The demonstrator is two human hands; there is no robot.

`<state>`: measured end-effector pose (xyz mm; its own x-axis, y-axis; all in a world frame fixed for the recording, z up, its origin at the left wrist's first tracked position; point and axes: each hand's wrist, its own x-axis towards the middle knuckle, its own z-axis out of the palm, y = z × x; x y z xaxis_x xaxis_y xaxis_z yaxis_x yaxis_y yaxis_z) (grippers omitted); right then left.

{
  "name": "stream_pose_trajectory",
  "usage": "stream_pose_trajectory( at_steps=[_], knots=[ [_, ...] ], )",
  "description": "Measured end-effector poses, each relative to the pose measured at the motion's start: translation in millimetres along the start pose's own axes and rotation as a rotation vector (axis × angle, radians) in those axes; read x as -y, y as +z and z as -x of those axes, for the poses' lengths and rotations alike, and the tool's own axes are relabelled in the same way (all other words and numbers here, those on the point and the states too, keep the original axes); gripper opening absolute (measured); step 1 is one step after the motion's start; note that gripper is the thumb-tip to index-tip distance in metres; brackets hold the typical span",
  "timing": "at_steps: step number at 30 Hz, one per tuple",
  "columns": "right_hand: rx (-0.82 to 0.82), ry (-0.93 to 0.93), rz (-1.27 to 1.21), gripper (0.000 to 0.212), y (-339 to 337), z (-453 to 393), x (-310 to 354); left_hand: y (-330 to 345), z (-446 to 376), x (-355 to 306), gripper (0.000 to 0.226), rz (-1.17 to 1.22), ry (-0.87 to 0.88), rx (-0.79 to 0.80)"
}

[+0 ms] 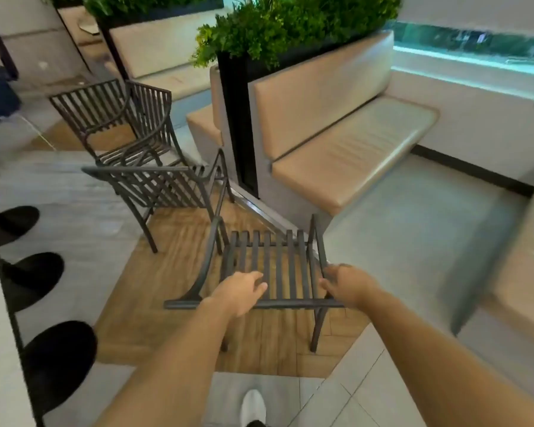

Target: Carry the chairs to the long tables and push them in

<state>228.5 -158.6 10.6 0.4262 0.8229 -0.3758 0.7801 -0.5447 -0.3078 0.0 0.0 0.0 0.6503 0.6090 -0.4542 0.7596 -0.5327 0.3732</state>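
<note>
While the tan bench (pixel 346 155) fills the right of the frame, three slatted chairs run from upper left to centre. At the nearest chair (pixel 269 272), lower centre, the left hand (pixel 238 292) lies loosely open over its top rail, and the right hand (pixel 346 285) curls its fingers (pixel 326 285) around the right corner.
</note>
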Motion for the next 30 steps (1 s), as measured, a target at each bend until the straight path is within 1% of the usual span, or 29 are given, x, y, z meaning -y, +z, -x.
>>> stream_pose_trajectory(
  at_steps=[5,8,10,12,15,18,19,21,24,28,30],
  knots=[
    [0.169,0.072,-0.025,0.053,48,-29,14,18,-25,34,0.059,0.012,-0.045,0.078],
    [0.235,0.081,-0.027,0.048,74,-46,18,27,-39,57,0.072,0.031,-0.034,0.166],
    [0.296,0.09,-0.017,0.055,91,-55,18,33,-45,70,0.083,0.013,-0.024,0.244],
    [0.316,0.098,0.02,0.061,103,-62,18,39,-50,80,0.086,-0.064,0.003,0.29],
    [0.276,0.087,0.101,0.061,118,-70,19,45,-62,95,0.073,-0.208,0.004,0.294],
    [0.251,0.113,0.13,0.061,129,-78,20,49,-75,113,0.049,-0.264,-0.086,0.288],
    [0.247,0.111,0.138,0.059,132,-80,20,50,-79,117,0.04,-0.283,-0.114,0.288],
    [0.253,0.087,0.158,0.048,134,-83,20,51,-83,118,0.028,-0.307,-0.173,0.297],
    [0.274,0.025,0.16,0.034,128,-88,16,54,-81,111,0.022,-0.357,-0.228,0.283],
    [0.368,-0.093,0.121,0.026,119,-101,8,57,-78,106,0.023,-0.405,-0.275,0.252],
    [0.424,-0.136,0.164,0.023,118,-108,2,60,-77,104,0.025,-0.402,-0.313,0.248]
  ],
)
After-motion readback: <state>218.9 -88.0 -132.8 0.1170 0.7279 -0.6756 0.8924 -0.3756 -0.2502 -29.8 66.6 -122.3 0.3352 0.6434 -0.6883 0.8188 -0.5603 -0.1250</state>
